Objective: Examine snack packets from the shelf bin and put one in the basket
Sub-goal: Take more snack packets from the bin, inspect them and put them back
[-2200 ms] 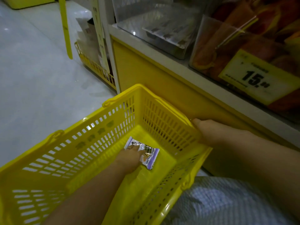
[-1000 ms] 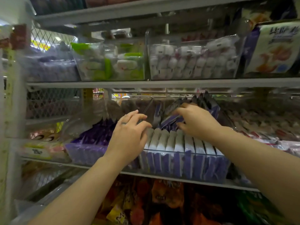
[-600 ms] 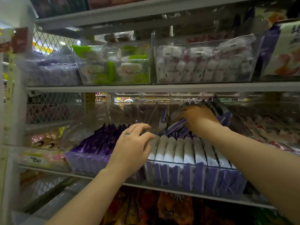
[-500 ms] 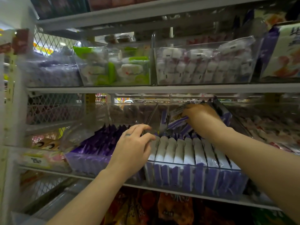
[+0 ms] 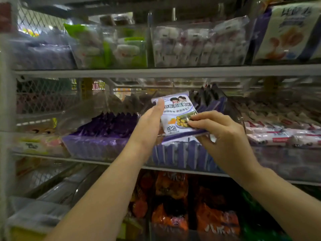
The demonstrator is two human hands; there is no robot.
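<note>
A white and purple snack packet (image 5: 177,112) is held up in front of the middle shelf, its printed face toward me. My right hand (image 5: 220,134) pinches its lower right corner between thumb and fingertips. My left hand (image 5: 151,119) lies against the packet's left edge with fingers straight. Just behind and below them is the clear shelf bin (image 5: 182,153), packed with several upright purple and white packets. The basket is out of view.
A second clear bin of dark purple packets (image 5: 104,134) stands left of the first. White and red packets (image 5: 284,134) fill the bin on the right. Bins of wrapped sweets (image 5: 196,44) line the shelf above. Orange bags (image 5: 172,202) lie on the shelf below.
My right hand has drawn one packet out of the bin and toward me. My left hand rose from the bin's front edge to the packet's left side.
</note>
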